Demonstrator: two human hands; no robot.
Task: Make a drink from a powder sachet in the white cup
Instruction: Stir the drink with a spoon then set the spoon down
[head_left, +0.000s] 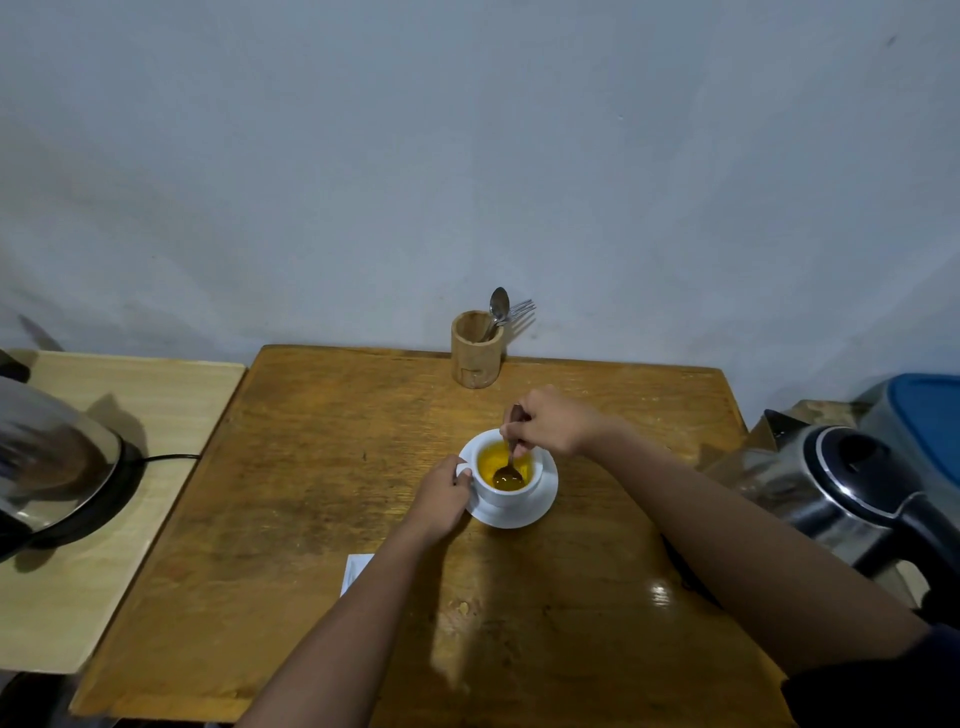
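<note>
The white cup (511, 493) stands on a white saucer (540, 506) in the middle of the wooden table (311, 493). It holds a yellow-orange liquid (491, 460). My right hand (553, 423) pinches the handle of a metal spoon (508, 473) whose bowl sits in the liquid. My left hand (444, 493) grips the cup's handle at its left side. A white sachet (356, 571) lies flat on the table, partly hidden by my left forearm.
A wooden holder (475, 353) with a spoon and forks stands at the table's far edge by the wall. A steel kettle (841, 488) sits at the right, a blue-lidded container (919, 415) behind it. A metal appliance (52, 462) rests on a lighter side table (171, 395) at the left.
</note>
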